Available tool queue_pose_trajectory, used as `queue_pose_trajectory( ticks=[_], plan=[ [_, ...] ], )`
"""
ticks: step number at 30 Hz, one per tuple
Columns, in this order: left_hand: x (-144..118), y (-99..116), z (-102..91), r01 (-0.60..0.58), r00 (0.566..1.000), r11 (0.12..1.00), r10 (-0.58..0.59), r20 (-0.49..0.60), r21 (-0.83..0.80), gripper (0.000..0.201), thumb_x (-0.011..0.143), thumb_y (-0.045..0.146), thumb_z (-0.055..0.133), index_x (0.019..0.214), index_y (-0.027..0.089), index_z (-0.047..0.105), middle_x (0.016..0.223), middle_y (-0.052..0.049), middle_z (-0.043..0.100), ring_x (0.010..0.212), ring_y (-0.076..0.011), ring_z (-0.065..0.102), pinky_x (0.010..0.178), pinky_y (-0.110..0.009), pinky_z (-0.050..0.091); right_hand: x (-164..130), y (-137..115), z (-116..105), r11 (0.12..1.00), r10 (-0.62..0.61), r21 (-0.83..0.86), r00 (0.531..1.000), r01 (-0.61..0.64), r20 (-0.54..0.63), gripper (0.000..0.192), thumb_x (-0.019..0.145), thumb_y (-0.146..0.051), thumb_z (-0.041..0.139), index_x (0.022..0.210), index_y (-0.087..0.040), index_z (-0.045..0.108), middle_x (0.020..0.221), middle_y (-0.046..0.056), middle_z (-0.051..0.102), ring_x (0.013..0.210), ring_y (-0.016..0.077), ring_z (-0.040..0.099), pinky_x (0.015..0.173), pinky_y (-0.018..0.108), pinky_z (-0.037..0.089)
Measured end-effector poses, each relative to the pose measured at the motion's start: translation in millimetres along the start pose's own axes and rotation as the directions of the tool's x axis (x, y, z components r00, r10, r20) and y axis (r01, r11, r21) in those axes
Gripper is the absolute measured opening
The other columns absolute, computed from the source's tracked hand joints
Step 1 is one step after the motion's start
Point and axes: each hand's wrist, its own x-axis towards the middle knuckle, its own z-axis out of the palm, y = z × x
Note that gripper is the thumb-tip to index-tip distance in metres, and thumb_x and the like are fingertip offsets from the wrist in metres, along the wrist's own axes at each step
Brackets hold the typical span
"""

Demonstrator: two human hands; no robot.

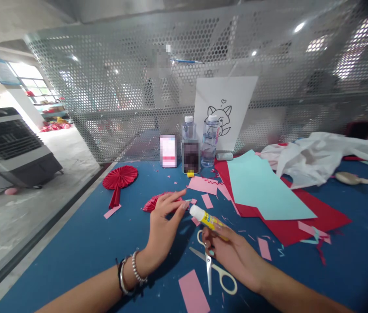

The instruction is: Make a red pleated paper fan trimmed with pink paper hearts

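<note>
Pinching a yellow-and-white glue stick, the fingers of the right hand are curling round its lower part, and its white end is pointing at the left hand, just beside the thumb. The left fingers are stretching loosely apart over a pleated red fan — whether they are gripping its edge, I cannot tell. Under the right hand, scissors are lying with blades parted, and a pink paper piece is running out of view at the bottom. Small pink scraps are crowding the room just past the fingers. Leftward, the desk is offering a broad blue stretch, its left edge slanting away; a round red fan is resting near that edge. On the right, a pale blue sheet is overlapping red paper — both narrowing the room there — and a white plastic bag is lying behind them. Along the back, two clear bottles are standing before a perforated metal panel.
</note>
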Motion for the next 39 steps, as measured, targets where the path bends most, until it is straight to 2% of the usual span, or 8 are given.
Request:
queue_pose_trajectory(
  ticks=[5, 9, 15, 19, 22, 25, 39],
  plan=[
    [-4.9, 2.4, -0.9, -0.136, 0.991, 0.983, 0.137, 0.006, 0.125, 0.016, 0.083, 0.024, 0.056, 0.090, 0.029, 0.070, 0.112, 0.001, 0.064, 0.108, -0.0210, 0.048, 0.094, -0.042, 0.037, 0.7, 2.1, 0.5, 1.000, -0.006, -0.021, 1.000, 0.005, -0.026, 0.026, 0.071, -0.029, 0.069, 0.089, -0.018, 0.054, 0.076, 0.004, 0.060, 0.066, 0.0117, 0.050, 0.061, 0.025, 0.033],
    [-7.9, -1.9, -2.8, -0.294, 0.956, 0.931, 0.285, 0.074, 0.218, 0.023, 0.084, 0.019, 0.054, 0.101, 0.029, 0.066, 0.118, 0.001, 0.061, 0.112, -0.0222, 0.045, 0.095, -0.045, 0.037, 2.0, 1.3, -2.0, 1.000, -0.006, -0.005, 0.998, 0.005, -0.059, 0.031, 0.068, -0.030, 0.072, 0.090, -0.018, 0.053, 0.078, 0.003, 0.059, 0.066, 0.0120, 0.050, 0.058, 0.025, 0.032],
    [-7.9, -5.4, -4.3, -0.399, 0.917, 0.873, 0.384, 0.109, 0.280, 0.022, 0.080, 0.021, 0.061, 0.100, 0.028, 0.067, 0.121, -0.001, 0.059, 0.113, -0.0246, 0.045, 0.094, -0.046, 0.038, 1.6, 0.9, -3.2, 1.000, 0.012, 0.013, 0.999, -0.012, -0.053, 0.031, 0.070, -0.029, 0.071, 0.091, -0.019, 0.052, 0.078, 0.002, 0.058, 0.067, 0.0117, 0.049, 0.058, 0.025, 0.032],
    [-6.6, -7.0, -4.8, -0.423, 0.906, 0.853, 0.402, 0.133, 0.306, 0.027, 0.079, 0.022, 0.062, 0.105, 0.028, 0.065, 0.124, -0.001, 0.057, 0.115, -0.0256, 0.043, 0.095, -0.047, 0.037, 0.9, 2.9, -0.8, 0.998, -0.013, -0.058, 1.000, 0.012, -0.011, 0.023, 0.074, -0.029, 0.067, 0.083, -0.018, 0.049, 0.068, 0.001, 0.055, 0.062, 0.0110, 0.045, 0.057, 0.025, 0.031],
    [-5.5, -9.5, -5.5, -0.427, 0.904, 0.851, 0.400, 0.149, 0.307, 0.027, 0.079, 0.021, 0.061, 0.105, 0.028, 0.065, 0.123, -0.001, 0.057, 0.115, -0.0258, 0.043, 0.095, -0.048, 0.036, 0.2, 4.8, 0.6, 0.997, -0.045, -0.066, 0.998, 0.047, 0.038, 0.020, 0.080, -0.025, 0.061, 0.076, -0.019, 0.042, 0.055, -0.004, 0.044, 0.050, 0.0073, 0.031, 0.053, 0.023, 0.026],
    [-4.8, -11.6, -6.4, -0.422, 0.906, 0.856, 0.392, 0.157, 0.297, 0.022, 0.080, 0.020, 0.061, 0.100, 0.027, 0.067, 0.122, -0.001, 0.059, 0.114, -0.0253, 0.044, 0.095, -0.047, 0.037, -1.2, 5.7, 1.0, 0.997, -0.048, -0.055, 0.997, 0.051, 0.057, 0.019, 0.084, -0.023, 0.056, 0.076, -0.020, 0.039, 0.052, -0.007, 0.036, 0.047, 0.0066, 0.020, 0.053, 0.022, 0.024],
    [-5.5, -13.0, -6.5, -0.420, 0.906, 0.863, 0.383, 0.180, 0.280, 0.023, 0.080, 0.021, 0.060, 0.102, 0.026, 0.065, 0.122, -0.002, 0.058, 0.113, -0.0251, 0.044, 0.094, -0.048, 0.039, -1.9, 6.1, -0.9, 0.991, -0.046, -0.118, 0.995, 0.056, 0.086, 0.019, 0.085, -0.024, 0.054, 0.077, -0.021, 0.037, 0.055, -0.007, 0.033, 0.049, 0.0076, 0.019, 0.055, 0.023, 0.025]
  ],
)
